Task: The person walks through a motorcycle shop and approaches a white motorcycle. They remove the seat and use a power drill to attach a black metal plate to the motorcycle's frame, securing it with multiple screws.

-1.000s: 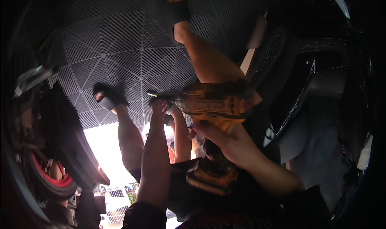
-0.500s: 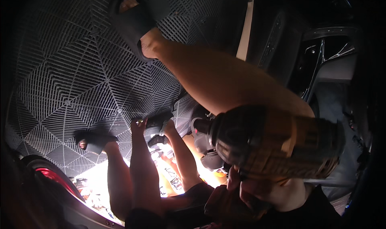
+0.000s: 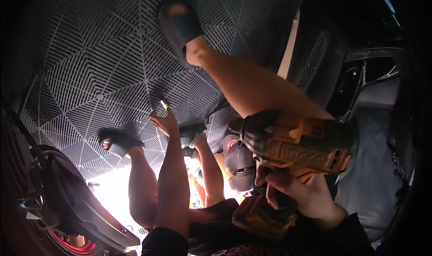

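My right hand (image 3: 288,184) is wrapped round the grip of a yellow and black cordless impact wrench (image 3: 306,143). The wrench's nose points left and its battery hangs at the bottom. Farther left, my left hand (image 3: 165,122) reaches out over the floor mat, fingers pinching a small shiny piece (image 3: 164,104) with a yellow-green glint. What kind of piece it is cannot be made out. Neither hand touches the other, and the wrench stays well apart from the small piece.
A ribbed grey tile floor (image 3: 99,71) spreads ahead. Bare legs in dark slides (image 3: 180,26) stand on it. At the lower left is a wheel with a red rim (image 3: 74,244) under a dark fender (image 3: 85,206). Black vehicle-like panels (image 3: 324,67) line the right. Bright light glares low down.
My left hand has lifted forward with the small piece, which now shows more clearly. The impact wrench sits slightly farther left. The view has shifted, showing more of the wheel and fender.
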{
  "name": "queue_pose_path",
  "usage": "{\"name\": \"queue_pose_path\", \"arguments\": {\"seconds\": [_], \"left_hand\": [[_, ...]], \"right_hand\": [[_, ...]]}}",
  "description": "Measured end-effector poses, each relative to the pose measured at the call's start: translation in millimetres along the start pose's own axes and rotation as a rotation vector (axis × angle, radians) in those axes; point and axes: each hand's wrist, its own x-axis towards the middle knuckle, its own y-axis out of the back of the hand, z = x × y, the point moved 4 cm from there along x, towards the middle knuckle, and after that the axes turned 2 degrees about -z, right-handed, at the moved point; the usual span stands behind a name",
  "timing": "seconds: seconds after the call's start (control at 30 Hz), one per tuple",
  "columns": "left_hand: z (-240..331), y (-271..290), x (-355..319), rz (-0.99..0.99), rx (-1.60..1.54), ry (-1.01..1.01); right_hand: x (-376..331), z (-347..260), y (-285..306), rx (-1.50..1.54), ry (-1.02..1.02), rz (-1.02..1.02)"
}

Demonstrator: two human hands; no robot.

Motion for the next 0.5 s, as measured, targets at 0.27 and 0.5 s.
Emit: {"name": "queue_pose_path", "arguments": {"seconds": [0.27, 0.5], "left_hand": [[8.9, -1.2, 39.6, -0.194, 0.223, -0.339], [20.0, -27.3, 60.4, -0.116, 0.208, -0.196]], "right_hand": [[0.6, -0.6, -16.4, -0.061, 0.110, -0.085], [17.3, -4.7, -18.4, -0.238, 0.011, -0.132]]}}
